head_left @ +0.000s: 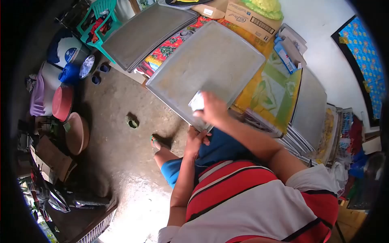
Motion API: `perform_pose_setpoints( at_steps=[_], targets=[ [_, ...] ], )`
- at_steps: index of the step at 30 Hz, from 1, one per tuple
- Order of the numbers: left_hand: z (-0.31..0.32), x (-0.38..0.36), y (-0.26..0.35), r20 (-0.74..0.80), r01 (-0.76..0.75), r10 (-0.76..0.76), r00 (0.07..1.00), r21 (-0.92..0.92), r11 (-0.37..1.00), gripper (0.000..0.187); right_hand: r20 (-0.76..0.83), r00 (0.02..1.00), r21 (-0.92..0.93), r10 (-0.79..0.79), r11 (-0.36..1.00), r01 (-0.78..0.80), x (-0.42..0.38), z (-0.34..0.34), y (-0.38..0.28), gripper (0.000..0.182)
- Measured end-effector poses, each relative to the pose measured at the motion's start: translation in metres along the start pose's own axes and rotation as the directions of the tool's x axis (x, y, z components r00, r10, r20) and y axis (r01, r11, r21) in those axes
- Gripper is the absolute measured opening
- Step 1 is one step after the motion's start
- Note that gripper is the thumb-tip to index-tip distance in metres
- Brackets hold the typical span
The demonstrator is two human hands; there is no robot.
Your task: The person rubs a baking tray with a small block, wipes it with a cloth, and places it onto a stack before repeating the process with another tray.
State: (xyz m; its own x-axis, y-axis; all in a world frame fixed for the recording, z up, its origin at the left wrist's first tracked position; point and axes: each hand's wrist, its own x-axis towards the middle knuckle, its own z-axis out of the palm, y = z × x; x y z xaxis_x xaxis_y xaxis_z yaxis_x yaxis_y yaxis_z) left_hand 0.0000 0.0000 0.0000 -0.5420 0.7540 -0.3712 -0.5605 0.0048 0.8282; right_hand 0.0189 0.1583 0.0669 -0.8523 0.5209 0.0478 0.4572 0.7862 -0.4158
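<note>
A large grey metal baking tray (pixel 206 60) with a raised rim lies flat on the table, its near corner jutting toward my body. My left hand (pixel 196 139) grips that near corner at the edge, fingers partly hidden beneath it. Over the near part of the tray is my right hand (pixel 214 108), closed on a white cloth (pixel 197 101) pressed to the surface. The cloth could be paper; blur hides its weave.
Stacked trays (pixel 146 34) stand at the far left, another tray (pixel 310 107) at the right. A cardboard box (pixel 249 20) and blue carton (pixel 285 56) sit behind on the yellow tablecloth (pixel 275 87). Basins (pixel 77 133) and a green chair (pixel 108 44) are left.
</note>
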Motion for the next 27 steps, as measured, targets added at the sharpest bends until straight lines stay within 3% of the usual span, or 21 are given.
perform_pose_setpoints(
  at_steps=[1,2,4,6,9,12,16,19,23,26,27],
  targets=[
    [0.000,0.003,-0.002,0.006,-0.004,0.004,1.000,-0.009,1.000,0.031,-0.034,0.991,-0.050,-0.133,0.990,0.131,-0.004,0.009,-0.002,0.077],
    [-0.001,0.006,-0.003,0.010,-0.007,0.007,1.000,-0.017,1.000,0.028,-0.101,0.982,-0.016,-0.157,0.988,0.156,0.001,0.014,0.006,0.075],
    [-0.011,-0.017,0.014,-0.042,0.031,-0.030,0.999,0.032,0.999,0.028,-0.203,0.979,-0.038,0.009,0.999,-0.017,0.019,0.013,0.026,0.074],
    [-0.006,-0.012,0.010,-0.039,0.024,-0.023,0.999,0.016,1.000,0.029,-0.203,0.963,-0.118,0.178,0.972,-0.205,0.053,-0.029,0.062,0.076],
    [-0.007,-0.007,0.009,-0.025,0.023,-0.022,0.999,0.008,1.000,0.029,-0.183,0.975,-0.032,0.130,0.990,-0.138,0.064,-0.069,0.076,0.073],
    [-0.010,-0.006,0.010,-0.022,0.041,-0.041,0.999,0.025,0.999,0.030,-0.118,0.946,-0.162,-0.302,0.946,0.281,0.058,-0.076,0.063,0.065],
    [-0.010,-0.007,0.011,-0.011,0.037,-0.037,0.999,0.027,0.999,0.033,0.149,0.765,-0.201,-0.626,0.739,0.643,0.061,-0.058,0.049,0.055],
    [-0.011,-0.005,0.010,-0.016,0.040,-0.039,0.999,0.019,0.999,0.033,0.331,0.634,-0.176,-0.699,0.614,0.769,0.055,-0.049,0.038,0.054],
    [-0.009,-0.006,0.010,-0.028,0.058,-0.057,0.998,0.009,0.998,0.031,0.288,0.690,-0.180,-0.664,0.670,0.720,0.063,-0.048,0.033,0.054],
    [-0.007,-0.009,0.013,-0.037,0.022,-0.020,0.999,0.052,0.998,0.028,0.401,0.582,-0.118,-0.707,0.590,0.798,0.057,-0.048,0.029,0.054],
    [-0.008,-0.009,0.013,-0.032,0.020,-0.019,0.999,0.045,0.999,0.028,0.326,0.608,-0.131,-0.724,0.602,0.788,0.058,-0.046,0.032,0.054]
  ],
)
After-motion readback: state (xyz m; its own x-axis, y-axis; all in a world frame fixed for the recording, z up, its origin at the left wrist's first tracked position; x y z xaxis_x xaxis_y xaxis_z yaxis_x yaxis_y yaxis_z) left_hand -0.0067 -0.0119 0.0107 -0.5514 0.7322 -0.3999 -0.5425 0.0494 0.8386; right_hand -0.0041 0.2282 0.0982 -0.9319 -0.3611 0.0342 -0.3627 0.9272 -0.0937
